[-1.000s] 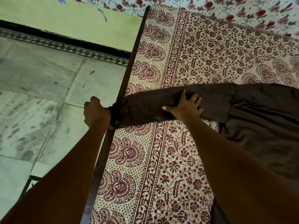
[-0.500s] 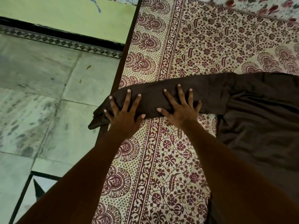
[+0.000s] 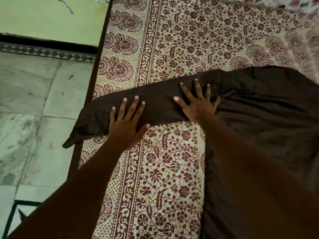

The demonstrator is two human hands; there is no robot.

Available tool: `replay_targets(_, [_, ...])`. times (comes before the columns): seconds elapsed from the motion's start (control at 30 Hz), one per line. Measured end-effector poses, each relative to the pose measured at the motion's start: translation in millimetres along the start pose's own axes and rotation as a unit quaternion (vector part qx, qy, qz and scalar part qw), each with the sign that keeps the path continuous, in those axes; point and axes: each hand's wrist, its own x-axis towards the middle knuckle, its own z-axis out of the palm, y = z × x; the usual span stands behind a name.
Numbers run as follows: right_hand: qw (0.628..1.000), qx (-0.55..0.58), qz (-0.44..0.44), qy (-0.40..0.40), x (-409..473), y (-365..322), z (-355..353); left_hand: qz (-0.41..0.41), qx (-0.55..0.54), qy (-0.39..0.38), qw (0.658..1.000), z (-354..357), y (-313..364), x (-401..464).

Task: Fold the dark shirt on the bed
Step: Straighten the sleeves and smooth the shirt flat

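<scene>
The dark brown shirt (image 3: 269, 107) lies on the bed at the right, its long sleeve (image 3: 155, 106) stretched out leftward across the patterned bedspread. The cuff end (image 3: 76, 137) hangs over the bed's left edge. My left hand (image 3: 126, 123) presses flat on the sleeve near its cuff, fingers spread and straight. My right hand (image 3: 198, 104) presses flat on the sleeve where it meets the shirt body, fingers spread too. My right forearm covers part of the shirt's body.
A maroon floral bedspread (image 3: 164, 169) covers the bed. The dark wooden bed frame edge (image 3: 96, 62) runs along the left. Beyond it lies a pale tiled floor (image 3: 34, 100) and a green wall (image 3: 51, 19) with a black skirting.
A second ago my left hand gripped the cuff at the bed edge; it let go and now lies flat on the sleeve. Both hands have slid slightly to the right along the sleeve.
</scene>
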Motion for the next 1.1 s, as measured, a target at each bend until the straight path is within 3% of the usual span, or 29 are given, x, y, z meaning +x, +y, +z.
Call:
replay_targets(0.13, [0.997, 0.059, 0.054, 0.012, 9, 40, -17, -0.008, -0.002, 0.004, 1.000, -4, -3, 2])
replay_targets(0.27, [0.999, 0.035, 0.032, -0.026, 7, 72, -17, -0.033, 0.008, -0.007, 0.999, -7, 1, 4])
replay_targets(0.37, [0.997, 0.077, 0.012, -0.013, 12, 74, -21, -0.096, -0.021, 0.035, 0.995, -14, 28, 20])
replay_targets(0.53, [0.993, 0.055, -0.018, 0.101, -8, 82, 1, 0.081, 0.004, 0.007, 0.997, -2, 67, 50])
replay_targets(0.7, [0.984, 0.136, -0.032, 0.110, -5, 89, 3, 0.014, 0.015, -0.016, 1.000, -2, 55, 74])
replay_targets(0.8, [0.972, 0.130, 0.004, 0.197, -23, 97, 6, -0.023, 0.008, 0.004, 1.000, -11, 87, 74])
replay_targets(0.9, [0.952, 0.077, 0.117, 0.273, -59, 107, 26, 0.100, -0.024, 0.018, 0.994, -18, 140, 68])
replay_targets(0.97, [0.945, 0.087, 0.198, 0.246, -76, 117, 44, 0.209, -0.040, -0.011, 0.977, -15, 174, 76])
replay_targets(1.0, [0.945, 0.094, 0.222, 0.220, -81, 120, 50, 0.221, -0.037, -0.028, 0.974, -13, 188, 84])
replay_targets(1.1, [0.971, 0.054, 0.162, 0.166, -99, 125, 64, 0.133, -0.013, -0.086, 0.987, 5, 207, 107])
